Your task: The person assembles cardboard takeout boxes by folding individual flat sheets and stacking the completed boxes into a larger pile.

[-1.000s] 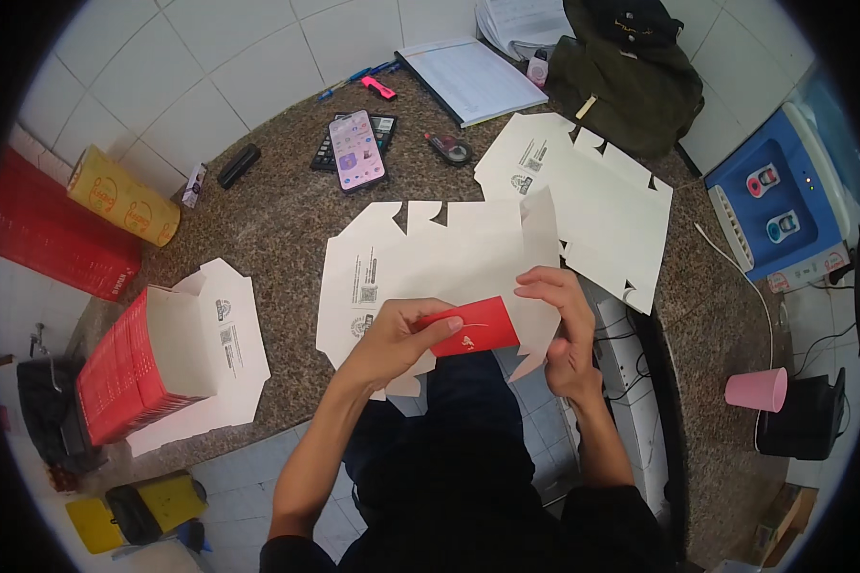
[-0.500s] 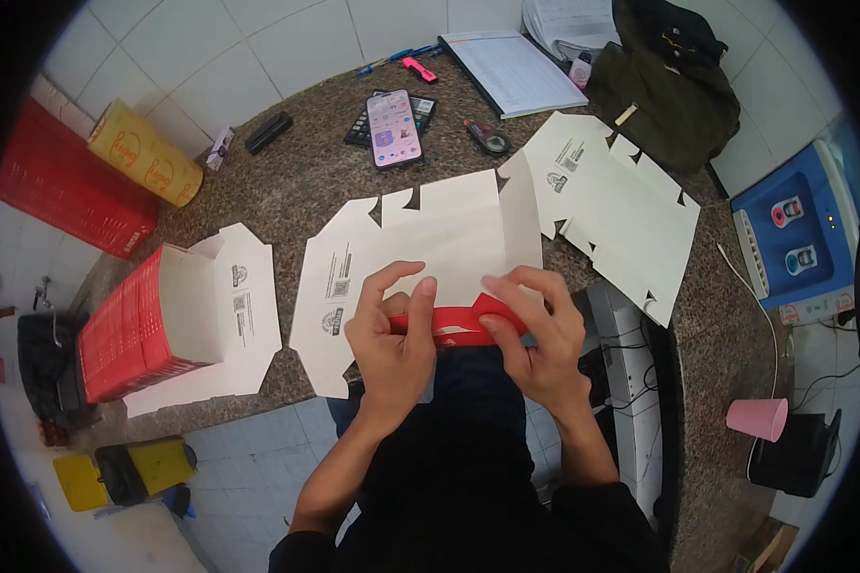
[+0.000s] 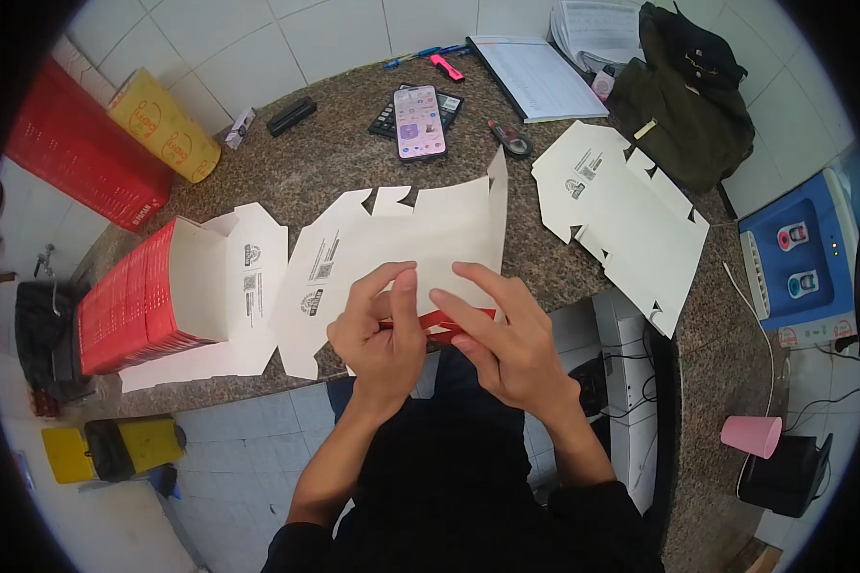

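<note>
A box blank point(image 3: 430, 224), white inside and red outside, lies partly folded on the counter in front of me. Its right side panel stands up, and its near red edge is bent upward. My left hand point(image 3: 384, 334) grips that near edge between thumb and fingers, left of the middle. On the right, my right hand point(image 3: 511, 349) has its thumb on the red edge, with the fingers reaching over it and the index finger stretched across the white inside. The palms hide part of the fold.
A second flat blank point(image 3: 631, 224) lies to the right, a stack of red cartons point(image 3: 129, 310) to the left. Behind are a phone point(image 3: 419, 122) on a calculator, a yellow roll point(image 3: 167, 126), a notebook point(image 3: 535, 81) and a dark green bag point(image 3: 683, 115). A water dispenser point(image 3: 803, 258) stands far right.
The blank in my hands has shifted away from the right-hand blank, and its right panel stands steeper. My right fingers have spread farther over the near edge. The whole view has shifted slightly.
</note>
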